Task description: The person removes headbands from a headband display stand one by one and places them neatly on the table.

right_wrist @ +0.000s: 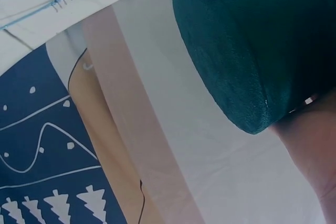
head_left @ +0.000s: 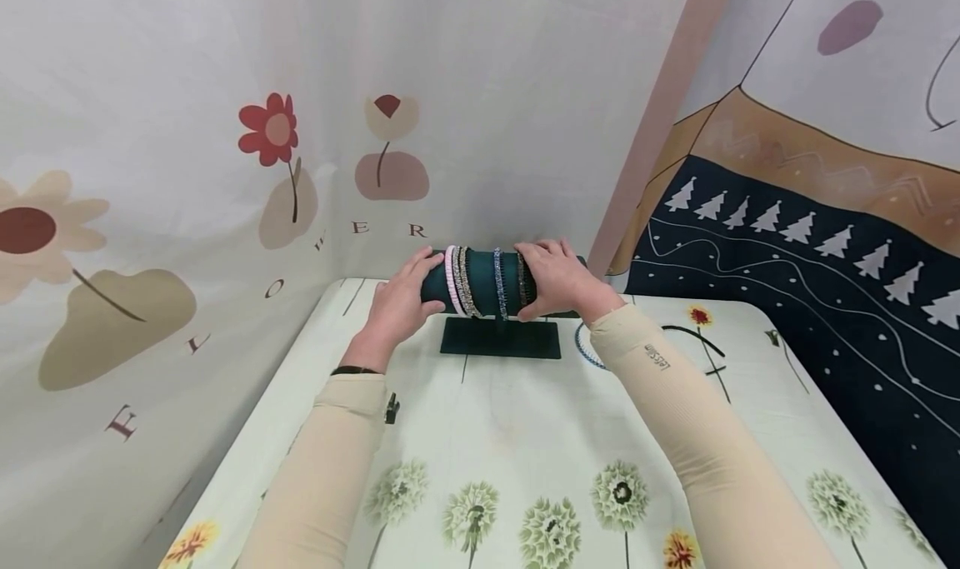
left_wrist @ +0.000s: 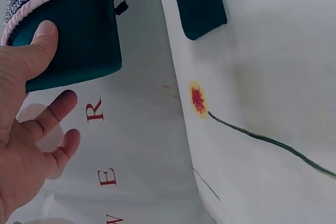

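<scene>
A dark green velvet display stand (head_left: 480, 277), a horizontal roll on a flat rectangular base (head_left: 501, 340), stands at the back of the table. Several headbands sit over the roll: a pink headband (head_left: 452, 279), glittery silver and gold headbands (head_left: 467, 282), a blue headband (head_left: 500, 282) and a dark beaded headband (head_left: 522, 279). My left hand (head_left: 401, 302) holds the roll's left end, its thumb on the velvet and two fingers free in the left wrist view. Around the dark headband at the right, my right hand (head_left: 558, 282) curls its thumb and fingers; the right wrist view mostly hides them.
Beside the right forearm, a blue-trimmed headband (head_left: 587, 348) and a black headband (head_left: 693, 336) lie on the flower-patterned tablecloth (head_left: 517, 419). A pale printed curtain (head_left: 487, 94) hangs close behind the stand, and a navy tree-patterned cloth (head_left: 787, 286) hangs at the right.
</scene>
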`<state>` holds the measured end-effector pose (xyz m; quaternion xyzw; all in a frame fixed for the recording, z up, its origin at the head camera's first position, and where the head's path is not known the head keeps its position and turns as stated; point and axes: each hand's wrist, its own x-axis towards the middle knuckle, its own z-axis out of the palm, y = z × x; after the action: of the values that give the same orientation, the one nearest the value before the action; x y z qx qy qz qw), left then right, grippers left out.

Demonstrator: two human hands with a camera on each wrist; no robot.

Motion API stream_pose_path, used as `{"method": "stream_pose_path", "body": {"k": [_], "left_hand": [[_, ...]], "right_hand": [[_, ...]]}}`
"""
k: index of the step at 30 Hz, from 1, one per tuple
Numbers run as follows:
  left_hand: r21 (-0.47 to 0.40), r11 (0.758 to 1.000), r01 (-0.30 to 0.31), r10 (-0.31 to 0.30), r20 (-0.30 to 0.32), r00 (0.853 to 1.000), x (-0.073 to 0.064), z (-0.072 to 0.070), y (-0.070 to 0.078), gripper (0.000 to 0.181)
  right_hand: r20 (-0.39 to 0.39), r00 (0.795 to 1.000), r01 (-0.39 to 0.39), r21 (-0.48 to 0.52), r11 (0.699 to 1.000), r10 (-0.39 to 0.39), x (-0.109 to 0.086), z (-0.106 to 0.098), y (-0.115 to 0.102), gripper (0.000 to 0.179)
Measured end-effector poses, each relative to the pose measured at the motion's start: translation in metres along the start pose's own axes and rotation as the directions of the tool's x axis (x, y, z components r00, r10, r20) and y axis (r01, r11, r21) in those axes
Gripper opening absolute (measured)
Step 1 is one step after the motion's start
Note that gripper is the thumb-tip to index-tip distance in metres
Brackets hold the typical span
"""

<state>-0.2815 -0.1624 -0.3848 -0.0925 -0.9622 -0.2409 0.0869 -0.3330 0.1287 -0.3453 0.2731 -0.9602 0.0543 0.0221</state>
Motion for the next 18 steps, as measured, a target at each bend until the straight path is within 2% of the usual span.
{"method": "stream_pose_path", "body": {"k": [18], "left_hand": [[0.039, 0.999, 0.015, -0.015, -0.005, 1.0, 0.0, -0.001, 0.002, 0.088]], "right_hand": [[0.02, 0.999, -0.032, -0.026, 0.999, 0.033, -0.011, -0.006, 0.015, 0.123]]}}
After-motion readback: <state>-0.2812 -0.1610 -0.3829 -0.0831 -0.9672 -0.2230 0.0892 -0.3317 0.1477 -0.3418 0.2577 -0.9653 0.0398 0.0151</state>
